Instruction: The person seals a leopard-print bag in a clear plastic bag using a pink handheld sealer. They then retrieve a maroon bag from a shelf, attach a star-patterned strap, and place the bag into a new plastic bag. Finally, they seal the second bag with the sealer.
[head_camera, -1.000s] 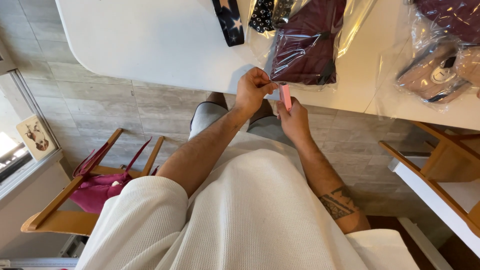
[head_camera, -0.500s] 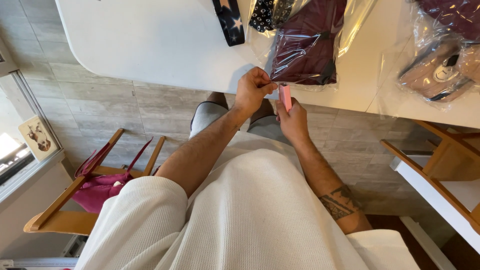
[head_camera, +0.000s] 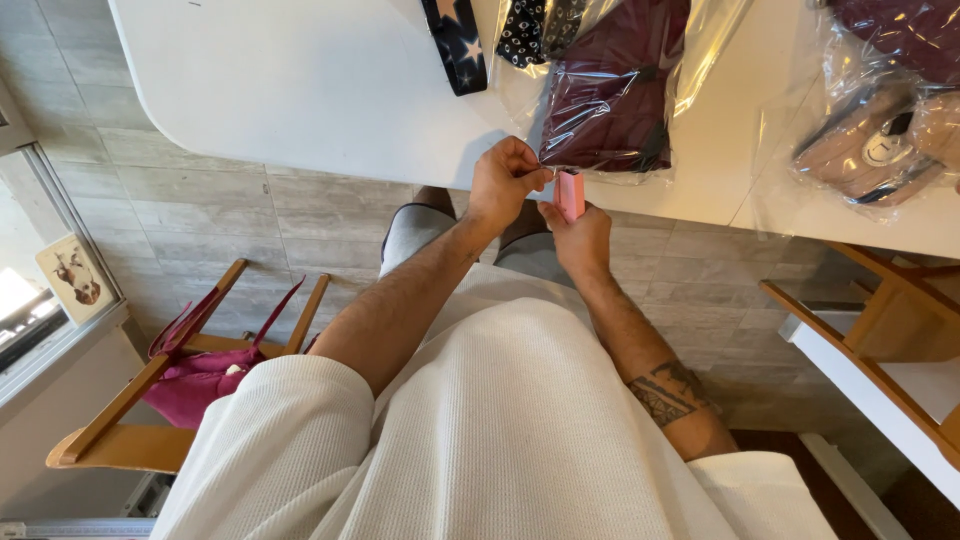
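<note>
My left hand (head_camera: 503, 184) is at the near edge of the white table (head_camera: 300, 90), its fingertips pinched together right beside a small pink rectangular object (head_camera: 570, 193). That pink object is upright in the fingers of my right hand (head_camera: 582, 238), just below the table edge. Both hands touch or nearly touch the lower corner of a clear plastic bag with a folded maroon garment (head_camera: 612, 95) that lies on the table. What my left fingers pinch is too small to tell.
Dark patterned ties (head_camera: 455, 45) lie at the table's far side. Another clear bag with beige items (head_camera: 875, 145) sits at the right. A wooden chair with a magenta bag (head_camera: 200, 380) stands at the left, wooden furniture (head_camera: 890, 330) at the right.
</note>
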